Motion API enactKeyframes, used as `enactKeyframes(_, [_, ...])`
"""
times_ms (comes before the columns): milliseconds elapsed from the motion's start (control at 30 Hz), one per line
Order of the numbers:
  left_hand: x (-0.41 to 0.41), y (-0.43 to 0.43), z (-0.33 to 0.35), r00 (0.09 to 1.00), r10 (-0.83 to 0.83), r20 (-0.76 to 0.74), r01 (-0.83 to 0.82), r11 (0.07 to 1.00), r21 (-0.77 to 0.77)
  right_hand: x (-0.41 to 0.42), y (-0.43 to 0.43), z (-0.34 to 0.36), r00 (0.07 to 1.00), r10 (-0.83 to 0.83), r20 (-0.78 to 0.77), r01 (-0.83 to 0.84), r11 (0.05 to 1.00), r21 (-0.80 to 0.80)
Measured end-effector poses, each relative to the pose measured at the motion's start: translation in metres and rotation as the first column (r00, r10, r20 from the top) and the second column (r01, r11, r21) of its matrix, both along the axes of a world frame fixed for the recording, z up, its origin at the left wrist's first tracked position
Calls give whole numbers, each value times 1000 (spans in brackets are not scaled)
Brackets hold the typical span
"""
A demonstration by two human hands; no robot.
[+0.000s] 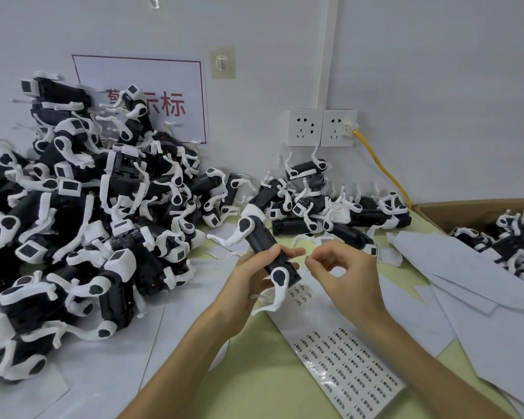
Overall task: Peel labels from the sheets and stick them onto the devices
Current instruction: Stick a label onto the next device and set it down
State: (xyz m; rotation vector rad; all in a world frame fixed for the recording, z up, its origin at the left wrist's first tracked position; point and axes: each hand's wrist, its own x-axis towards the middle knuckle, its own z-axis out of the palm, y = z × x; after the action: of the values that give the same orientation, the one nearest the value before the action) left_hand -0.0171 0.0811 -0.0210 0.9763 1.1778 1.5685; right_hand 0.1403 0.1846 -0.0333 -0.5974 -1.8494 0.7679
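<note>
My left hand [256, 276] grips a black device with white legs [262, 240], held tilted above the table's middle. My right hand [342, 273] is just right of it, thumb and forefinger pinched together on something tiny near the device's side; a label there is too small to make out. Below my hands lies a label sheet [348, 376] with several rows of small printed labels, its upper part bare.
A big heap of black-and-white devices [82, 225] fills the left side. A smaller group [330, 207] lies at the back by the wall sockets [321, 127] and a yellow cable [381, 167]. A cardboard box [478, 210] with more devices stands right. Blank backing sheets [466, 279] overlap on the right.
</note>
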Motion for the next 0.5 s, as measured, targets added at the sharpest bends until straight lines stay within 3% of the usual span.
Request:
enactKeyframes(133, [-3, 2, -1, 996, 60, -65, -61, 998, -12, 1, -1, 3, 994, 96, -60, -100, 993, -56])
enactKeyframes(333, [-5, 6, -5, 996, 82, -34, -83, 996, -32, -4, -6, 5, 933, 357, -40, -342, 849, -402])
enactKeyframes(500, [-2, 8, -7, 997, 68, -46, -68, 998, 0, -7, -10, 2, 910, 401, -110, -404, 789, -463])
